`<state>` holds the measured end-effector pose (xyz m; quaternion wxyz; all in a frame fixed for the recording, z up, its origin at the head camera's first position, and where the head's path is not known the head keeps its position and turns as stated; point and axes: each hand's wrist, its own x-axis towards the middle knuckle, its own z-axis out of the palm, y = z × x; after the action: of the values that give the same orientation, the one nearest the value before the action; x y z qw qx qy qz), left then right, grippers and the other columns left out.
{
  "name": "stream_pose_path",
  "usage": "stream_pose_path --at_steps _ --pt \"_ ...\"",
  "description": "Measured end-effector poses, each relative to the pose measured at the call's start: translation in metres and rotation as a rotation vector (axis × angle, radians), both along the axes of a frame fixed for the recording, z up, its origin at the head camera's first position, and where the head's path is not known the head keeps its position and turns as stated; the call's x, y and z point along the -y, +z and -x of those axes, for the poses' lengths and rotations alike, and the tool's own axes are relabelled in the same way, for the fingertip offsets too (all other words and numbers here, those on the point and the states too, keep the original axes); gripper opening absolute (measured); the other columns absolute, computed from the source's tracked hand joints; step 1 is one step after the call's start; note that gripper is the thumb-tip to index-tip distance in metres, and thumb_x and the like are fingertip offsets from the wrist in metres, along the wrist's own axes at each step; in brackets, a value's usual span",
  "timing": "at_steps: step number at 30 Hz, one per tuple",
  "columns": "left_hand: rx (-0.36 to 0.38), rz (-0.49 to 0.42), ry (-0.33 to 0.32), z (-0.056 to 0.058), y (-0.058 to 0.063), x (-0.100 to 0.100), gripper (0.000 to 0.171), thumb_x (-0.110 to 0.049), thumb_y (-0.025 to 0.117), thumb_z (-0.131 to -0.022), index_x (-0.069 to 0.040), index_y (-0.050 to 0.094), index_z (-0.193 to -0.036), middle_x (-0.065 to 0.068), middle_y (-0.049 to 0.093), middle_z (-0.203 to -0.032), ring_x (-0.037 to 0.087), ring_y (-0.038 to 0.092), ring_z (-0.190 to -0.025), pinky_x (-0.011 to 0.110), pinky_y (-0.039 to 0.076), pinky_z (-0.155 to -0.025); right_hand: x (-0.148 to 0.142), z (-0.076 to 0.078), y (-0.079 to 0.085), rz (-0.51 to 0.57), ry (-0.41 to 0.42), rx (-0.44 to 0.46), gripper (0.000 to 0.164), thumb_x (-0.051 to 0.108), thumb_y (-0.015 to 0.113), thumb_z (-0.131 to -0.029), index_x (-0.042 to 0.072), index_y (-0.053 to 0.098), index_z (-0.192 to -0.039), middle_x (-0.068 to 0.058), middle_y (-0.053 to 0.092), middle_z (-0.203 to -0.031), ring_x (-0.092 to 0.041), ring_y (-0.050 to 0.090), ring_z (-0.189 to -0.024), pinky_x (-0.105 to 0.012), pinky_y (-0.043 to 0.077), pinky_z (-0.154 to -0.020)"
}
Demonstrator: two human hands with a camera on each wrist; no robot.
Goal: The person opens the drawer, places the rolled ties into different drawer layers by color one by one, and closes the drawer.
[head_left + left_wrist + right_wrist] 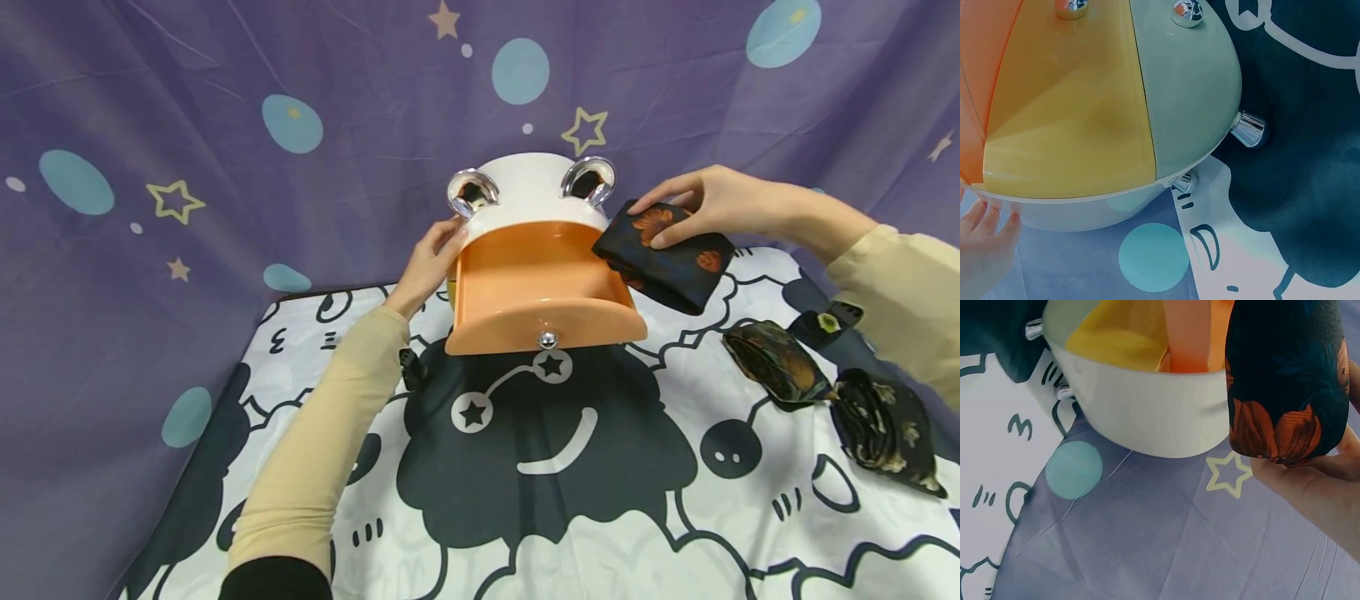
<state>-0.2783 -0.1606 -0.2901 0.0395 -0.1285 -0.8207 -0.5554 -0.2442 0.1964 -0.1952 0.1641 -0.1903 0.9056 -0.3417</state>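
A small white drawer cabinet [534, 187] with two chrome rings on top stands at the back of the table. Its orange top drawer [517, 329] is pulled out, and the bare inside shows. In the left wrist view a yellow drawer [1072, 125] and a pale green drawer [1188, 94] appear closed. My left hand [429, 265] rests its fingers against the cabinet's left side. Beside the drawer's right edge, my right hand [720, 204] pinches a folded dark cloth [678, 271] with orange flowers, thumb in front. Part of its fingers is hidden behind the cloth in the right wrist view.
Two more folded dark patterned cloths, one greenish brown [780, 364] and one black [888, 433], lie at the right of the table. A white tablecloth [607, 558] with dark cartoon shapes covers it. Behind hangs a purple curtain [375, 75].
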Motion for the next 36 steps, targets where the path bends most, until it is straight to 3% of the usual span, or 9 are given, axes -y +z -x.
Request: stream_pose_path --at_steps 15,24,29,36 --pt "-0.016 0.030 0.012 0.000 -0.002 0.000 0.043 -0.031 0.047 -0.092 -0.006 0.044 -0.127 0.002 0.033 -0.140 0.012 0.029 -0.128 0.024 0.030 -0.103 0.034 0.008 0.006 0.054 0.082 -0.037 0.050 0.026 0.072 -0.074 0.019 0.055 -0.121 -0.009 0.064 -0.098 -0.019 0.063 -0.078 -0.031 0.054 -0.064" --pt "-0.025 0.021 0.013 0.002 -0.003 0.000 0.043 -0.030 0.047 -0.092 -0.005 0.043 -0.127 0.002 0.034 -0.140 0.011 0.029 -0.128 0.023 0.030 -0.102 0.051 0.009 0.007 0.101 0.128 -0.022 0.052 0.024 0.072 -0.074 0.018 0.055 -0.122 -0.008 0.064 -0.101 -0.016 0.062 -0.083 -0.030 0.054 -0.065" --pt "-0.030 -0.012 0.007 0.001 -0.002 -0.001 0.042 -0.025 0.047 -0.092 -0.002 0.043 -0.126 0.004 0.034 -0.140 0.012 0.030 -0.128 0.022 0.030 -0.102 0.060 0.013 0.006 0.093 0.147 -0.061 0.052 0.027 0.073 -0.073 0.020 0.056 -0.121 -0.007 0.063 -0.103 -0.017 0.061 -0.083 -0.029 0.053 -0.065" --pt "-0.007 -0.046 -0.008 -0.012 0.011 -0.005 0.040 -0.017 0.046 -0.093 0.004 0.041 -0.127 0.011 0.033 -0.140 0.019 0.029 -0.128 0.025 0.029 -0.104 0.072 0.019 0.005 0.084 0.174 -0.068 0.051 0.027 0.074 -0.072 0.021 0.057 -0.119 -0.006 0.062 -0.106 -0.017 0.061 -0.084 -0.028 0.052 -0.067"
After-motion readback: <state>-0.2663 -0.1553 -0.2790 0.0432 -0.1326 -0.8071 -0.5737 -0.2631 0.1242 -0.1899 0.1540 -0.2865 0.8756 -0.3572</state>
